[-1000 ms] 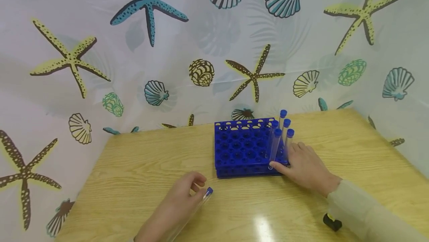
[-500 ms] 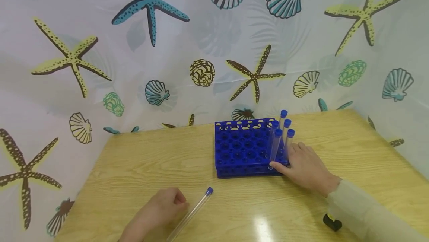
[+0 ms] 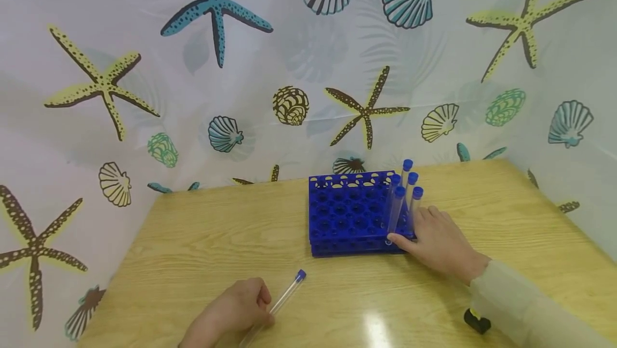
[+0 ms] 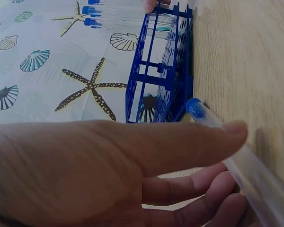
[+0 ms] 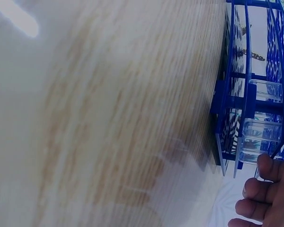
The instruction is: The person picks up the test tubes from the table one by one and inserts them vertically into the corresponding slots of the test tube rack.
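A clear test tube (image 3: 286, 296) with a blue cap lies slanted on the table at front centre. My left hand (image 3: 237, 305) pinches it below the cap; in the left wrist view the thumb (image 4: 199, 142) is over the tube's near side and the fingers curl at its other side. The blue test tube rack (image 3: 332, 243) stands farther back, right of centre. Several blue-capped tubes (image 3: 396, 211) stand upright at its right end. My right hand (image 3: 441, 238) grips that end, thumb along the front edge. Its other fingertips are partly hidden behind the rack in the head view.
The pale wooden table (image 3: 212, 230) reaches back to a white cloth (image 3: 270, 139) printed with starfish and shells. A small black object with a yellow part (image 3: 477, 320) lies by the right sleeve (image 3: 525, 300).
My left hand moved back left off the tube, leaving it in full view, then came rightward onto it again. The right hand, the rack and its tubes have stayed put.
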A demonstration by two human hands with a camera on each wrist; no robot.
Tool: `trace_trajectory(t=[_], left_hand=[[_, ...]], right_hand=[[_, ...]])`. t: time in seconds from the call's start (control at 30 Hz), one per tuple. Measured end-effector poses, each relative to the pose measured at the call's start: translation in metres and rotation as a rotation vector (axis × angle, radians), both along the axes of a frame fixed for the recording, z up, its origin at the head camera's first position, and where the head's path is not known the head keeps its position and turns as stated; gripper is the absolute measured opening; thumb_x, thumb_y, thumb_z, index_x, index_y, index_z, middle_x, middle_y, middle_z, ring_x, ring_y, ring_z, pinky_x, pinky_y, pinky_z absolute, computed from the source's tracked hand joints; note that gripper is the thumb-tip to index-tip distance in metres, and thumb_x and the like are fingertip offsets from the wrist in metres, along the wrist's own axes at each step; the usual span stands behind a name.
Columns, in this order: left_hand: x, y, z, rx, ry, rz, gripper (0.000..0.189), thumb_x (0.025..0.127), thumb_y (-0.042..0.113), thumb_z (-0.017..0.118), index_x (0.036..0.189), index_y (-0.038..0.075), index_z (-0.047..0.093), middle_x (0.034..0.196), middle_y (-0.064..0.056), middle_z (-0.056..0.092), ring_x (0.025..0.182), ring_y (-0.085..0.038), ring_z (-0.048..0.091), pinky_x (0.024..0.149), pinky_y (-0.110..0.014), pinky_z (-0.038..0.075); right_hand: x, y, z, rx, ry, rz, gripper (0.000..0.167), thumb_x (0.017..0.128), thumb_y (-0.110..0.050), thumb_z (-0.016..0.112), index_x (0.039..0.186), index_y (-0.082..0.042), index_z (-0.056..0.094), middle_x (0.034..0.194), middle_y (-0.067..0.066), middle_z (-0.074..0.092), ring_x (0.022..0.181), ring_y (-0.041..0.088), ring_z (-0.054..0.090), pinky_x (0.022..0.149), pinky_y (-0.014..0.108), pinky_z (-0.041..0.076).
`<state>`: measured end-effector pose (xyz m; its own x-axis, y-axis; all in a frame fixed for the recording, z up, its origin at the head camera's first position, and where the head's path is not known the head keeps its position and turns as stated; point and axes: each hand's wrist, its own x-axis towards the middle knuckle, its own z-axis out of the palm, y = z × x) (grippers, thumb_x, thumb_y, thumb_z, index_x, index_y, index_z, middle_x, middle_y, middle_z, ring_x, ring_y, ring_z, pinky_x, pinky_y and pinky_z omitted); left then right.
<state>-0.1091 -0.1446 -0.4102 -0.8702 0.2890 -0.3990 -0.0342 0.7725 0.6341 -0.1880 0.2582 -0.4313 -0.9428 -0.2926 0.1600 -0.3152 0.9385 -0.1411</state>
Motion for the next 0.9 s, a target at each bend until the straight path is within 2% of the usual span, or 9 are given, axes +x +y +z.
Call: trace_trajectory(t=[0.3,0.5,0.77,0.9], left_hand=[[-0.0003,-0.0020,-0.0024,0.031,0.038,-0.049,0.024,0.077,0.004,0.079,0.090,0.004,0.058,0.077,-0.003,0.054,0.069,-0.017,0.051,0.058,-0.024,0.039],[-0.0014,-0.0032,-0.0039,0.031,0.026,-0.067,0.022,0.078,0.006,0.078,0.092,0.006,0.060,0.079,-0.002,0.056,0.070,-0.017,0.051,0.058,-0.025,0.039],[-0.0054,-0.0049,-0.0036,0.033,-0.029,-0.057,0.021,0.082,0.009,0.077,0.094,0.007,0.060,0.082,-0.003,0.056,0.073,-0.018,0.051,0.061,-0.026,0.039],[-0.0070,-0.0065,-0.0023,0.067,-0.006,-0.066,0.020,0.083,0.008,0.075,0.095,0.007,0.060,0.084,-0.003,0.057,0.075,-0.018,0.053,0.062,-0.025,0.042]], right_hand=[[-0.0008,0.0015,-0.0019,-0.010,-0.003,0.000,0.096,0.093,-0.072,0.044,0.141,0.011,0.041,0.113,0.021,0.063,0.108,0.039,0.056,0.092,0.058,0.043],[0.0002,0.0027,-0.0040,-0.009,-0.008,0.006,0.100,0.094,-0.072,0.042,0.146,0.012,0.033,0.122,0.025,0.061,0.115,0.043,0.055,0.096,0.060,0.041],[0.0014,0.0003,-0.0004,-0.007,0.005,0.005,0.096,0.094,-0.071,0.044,0.143,0.011,0.039,0.114,0.021,0.063,0.107,0.039,0.056,0.090,0.057,0.043],[0.0020,0.0006,0.0001,0.002,-0.001,0.004,0.097,0.094,-0.071,0.044,0.144,0.012,0.037,0.116,0.023,0.063,0.110,0.041,0.056,0.093,0.058,0.043]])
